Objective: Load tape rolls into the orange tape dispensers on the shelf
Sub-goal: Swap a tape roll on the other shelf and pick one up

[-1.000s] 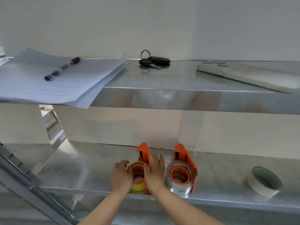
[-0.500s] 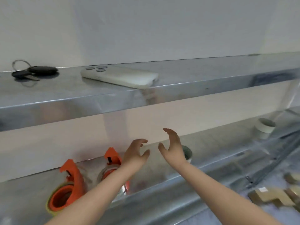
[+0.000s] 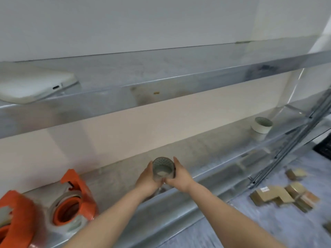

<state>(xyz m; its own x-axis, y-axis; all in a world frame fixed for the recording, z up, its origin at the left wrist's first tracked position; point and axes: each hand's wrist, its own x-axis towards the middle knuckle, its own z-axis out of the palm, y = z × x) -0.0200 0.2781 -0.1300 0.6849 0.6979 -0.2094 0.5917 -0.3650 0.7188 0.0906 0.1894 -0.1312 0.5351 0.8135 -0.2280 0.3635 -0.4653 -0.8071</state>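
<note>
Both hands hold one white tape roll (image 3: 163,169) tilted up over the lower metal shelf (image 3: 206,169), its patterned core facing me. My left hand (image 3: 146,179) grips its left side and my right hand (image 3: 180,177) its right side. Two orange tape dispensers stand at the lower left: one (image 3: 75,197) carries a clear tape roll, the other (image 3: 15,215) is cut off by the frame edge. A second white tape roll (image 3: 261,125) lies far right on the same shelf.
A white phone (image 3: 32,86) lies on the upper shelf (image 3: 161,83) at left. Slanted metal shelf posts (image 3: 293,145) run down the right side. Several cardboard boxes (image 3: 279,194) sit on the floor at right.
The view swung right; the dispensers slid to the lower left. Both hands left the left dispenser, reached right while open, and now clasp the white tape roll, lifted on edge.
</note>
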